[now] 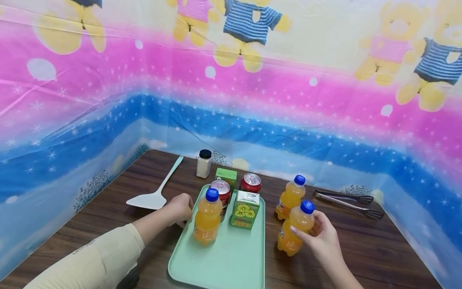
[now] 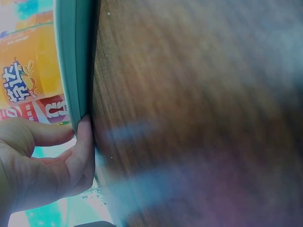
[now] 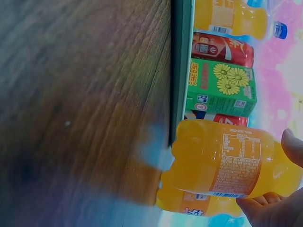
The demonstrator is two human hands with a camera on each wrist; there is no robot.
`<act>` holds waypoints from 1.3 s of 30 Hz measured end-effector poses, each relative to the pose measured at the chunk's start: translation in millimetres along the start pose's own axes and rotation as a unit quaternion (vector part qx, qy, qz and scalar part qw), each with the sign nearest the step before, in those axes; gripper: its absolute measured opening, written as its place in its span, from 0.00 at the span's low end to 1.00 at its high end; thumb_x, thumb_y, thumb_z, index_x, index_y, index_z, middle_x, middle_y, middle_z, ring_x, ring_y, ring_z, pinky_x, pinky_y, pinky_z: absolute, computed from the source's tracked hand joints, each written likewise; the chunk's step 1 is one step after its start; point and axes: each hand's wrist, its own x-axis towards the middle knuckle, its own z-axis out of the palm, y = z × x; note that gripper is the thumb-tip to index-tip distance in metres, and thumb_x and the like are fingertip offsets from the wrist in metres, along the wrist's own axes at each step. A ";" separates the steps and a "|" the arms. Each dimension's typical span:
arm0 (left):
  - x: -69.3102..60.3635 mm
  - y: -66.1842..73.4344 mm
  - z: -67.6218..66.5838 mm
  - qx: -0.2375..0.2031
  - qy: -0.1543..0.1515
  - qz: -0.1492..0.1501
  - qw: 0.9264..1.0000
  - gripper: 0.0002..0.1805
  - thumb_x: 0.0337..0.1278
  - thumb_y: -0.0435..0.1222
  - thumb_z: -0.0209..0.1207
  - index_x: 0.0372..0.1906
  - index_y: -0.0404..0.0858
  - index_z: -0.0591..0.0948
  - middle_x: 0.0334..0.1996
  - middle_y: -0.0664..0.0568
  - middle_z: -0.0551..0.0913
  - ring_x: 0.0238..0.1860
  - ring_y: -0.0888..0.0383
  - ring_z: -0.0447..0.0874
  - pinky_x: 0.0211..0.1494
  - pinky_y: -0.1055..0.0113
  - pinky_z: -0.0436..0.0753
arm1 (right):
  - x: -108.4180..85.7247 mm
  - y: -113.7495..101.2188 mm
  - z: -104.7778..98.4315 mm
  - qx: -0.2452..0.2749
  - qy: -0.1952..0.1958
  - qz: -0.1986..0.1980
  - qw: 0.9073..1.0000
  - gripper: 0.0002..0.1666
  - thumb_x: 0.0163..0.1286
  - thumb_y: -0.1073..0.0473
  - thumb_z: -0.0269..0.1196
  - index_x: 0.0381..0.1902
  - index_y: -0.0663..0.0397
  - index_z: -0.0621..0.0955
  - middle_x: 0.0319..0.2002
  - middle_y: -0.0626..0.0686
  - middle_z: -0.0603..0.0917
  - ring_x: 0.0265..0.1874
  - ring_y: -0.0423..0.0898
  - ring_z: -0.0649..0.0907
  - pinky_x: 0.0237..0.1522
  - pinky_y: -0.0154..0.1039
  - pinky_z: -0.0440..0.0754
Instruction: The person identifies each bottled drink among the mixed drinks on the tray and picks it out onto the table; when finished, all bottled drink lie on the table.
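My right hand [image 1: 325, 241] holds a bottle of orange soda [image 1: 294, 230] with a blue cap around its upper part, right of the tray. The right wrist view shows thumb and fingers on opposite sides of this bottle [image 3: 220, 158], its base raised off the table. Just behind it stands another orange soda bottle [image 1: 291, 197]. My left hand [image 1: 181, 208] pinches the left rim of the light green tray [image 1: 231, 267] between thumb and fingers, as the left wrist view shows. On the tray stand an orange soda bottle [image 1: 207, 220], a red can [image 1: 222, 192] and a green drink carton [image 1: 245, 212].
Another red can [image 1: 250, 184] and another green carton [image 1: 226, 175] stand at the tray's far end. A white spatula [image 1: 149, 200] lies to the left, a black-lidded jar [image 1: 203, 165] behind it. Metal tongs [image 1: 346, 201] lie at the back right. Printed cloth walls border the table.
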 end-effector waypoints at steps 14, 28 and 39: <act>-2.3 1.5 0.8 -0.004 -0.003 -0.005 1.000 0.08 0.44 0.17 0.57 0.28 0.30 0.73 0.27 0.43 0.73 0.24 0.52 0.79 0.21 0.63 0.85 | 7.8 8.5 8.0 0.019 -0.002 0.003 1.000 0.37 0.51 0.59 0.73 0.56 0.59 0.68 0.56 0.59 0.76 0.54 0.52 0.76 0.53 0.37 0.78; -3.3 3.6 1.3 0.003 0.004 -0.007 1.000 0.08 0.45 0.17 0.57 0.29 0.30 0.73 0.27 0.43 0.74 0.24 0.53 0.79 0.21 0.63 0.85 | 10.5 10.4 8.4 0.010 -0.002 -0.002 1.000 0.37 0.52 0.58 0.73 0.56 0.59 0.68 0.56 0.59 0.76 0.55 0.52 0.76 0.55 0.42 0.77; -3.3 4.2 0.0 0.006 0.005 -0.006 1.000 0.08 0.44 0.17 0.57 0.28 0.30 0.73 0.26 0.43 0.74 0.24 0.53 0.79 0.22 0.64 0.85 | 11.4 9.2 6.2 0.003 -0.008 -0.001 1.000 0.40 0.51 0.56 0.74 0.58 0.60 0.66 0.57 0.61 0.74 0.56 0.54 0.74 0.57 0.47 0.75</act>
